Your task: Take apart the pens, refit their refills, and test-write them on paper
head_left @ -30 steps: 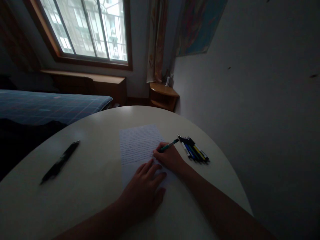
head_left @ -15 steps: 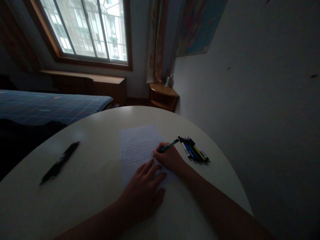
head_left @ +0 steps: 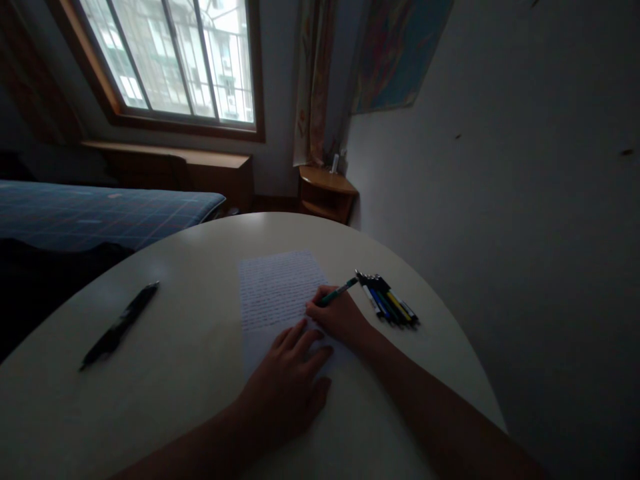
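A white sheet of paper (head_left: 275,280) lies on the round table, its upper part covered in lines of handwriting too small to read. My right hand (head_left: 340,317) grips a green pen (head_left: 340,292) over the sheet's right side, the pen slanting up to the right; its tip is hidden by my fingers. Flat on the lower part of the paper rests my left hand (head_left: 293,377), fingers spread, just below and left of the right one. Right of the paper, several pens (head_left: 387,300) with black, blue, yellow and white parts lie side by side.
A long black pen-shaped object (head_left: 120,327) lies on the left of the pale round table (head_left: 190,400). Beyond the table are a bed (head_left: 110,213) with a plaid cover and a wooden corner shelf (head_left: 327,187). A wall (head_left: 500,233) stands close on the right.
Almost nothing differs. The right hand and pen stay at about the same place near the end of the writing, and the left hand keeps its place on the paper.
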The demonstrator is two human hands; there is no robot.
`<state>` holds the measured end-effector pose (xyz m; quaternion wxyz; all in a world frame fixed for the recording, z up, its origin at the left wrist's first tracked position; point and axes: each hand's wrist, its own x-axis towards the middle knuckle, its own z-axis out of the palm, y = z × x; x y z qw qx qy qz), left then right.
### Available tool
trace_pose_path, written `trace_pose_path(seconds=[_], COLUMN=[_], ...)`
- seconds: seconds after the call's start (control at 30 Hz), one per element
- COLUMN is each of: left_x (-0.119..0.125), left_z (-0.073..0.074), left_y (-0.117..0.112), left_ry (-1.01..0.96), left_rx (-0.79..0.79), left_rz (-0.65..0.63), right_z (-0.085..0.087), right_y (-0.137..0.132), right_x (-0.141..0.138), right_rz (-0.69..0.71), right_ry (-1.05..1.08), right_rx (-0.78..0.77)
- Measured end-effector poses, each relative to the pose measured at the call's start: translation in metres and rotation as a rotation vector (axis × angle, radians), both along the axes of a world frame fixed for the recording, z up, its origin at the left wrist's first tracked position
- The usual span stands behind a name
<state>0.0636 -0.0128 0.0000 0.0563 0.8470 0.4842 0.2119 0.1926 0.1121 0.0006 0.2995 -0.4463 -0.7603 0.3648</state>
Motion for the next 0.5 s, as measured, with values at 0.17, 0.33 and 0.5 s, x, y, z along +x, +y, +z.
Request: trace_pose_path(seconds=[0.17,0.33,0.5], left_x=[-0.0006,-0.0009,-0.0008], left_z=[-0.0011,-0.0031,-0.0038], left_y=[0.0007,0.0005,0.0007], left_ry=[0.009,0.012,0.028], left_rx=[0.001,0.003,0.005], left_rz=[-0.009,-0.005,-0.001], right_z=[0.0021,0.0008,-0.0004], right_y=[-0.0004,0.0002,0.0007], right_x=[0.0003,0.0005,0.0000], right_rz=[0.000,-0.005,-0.043], right_ry=[-0.005,0.014,0.021], right_rx=[-0.005,-0.033,-0.057])
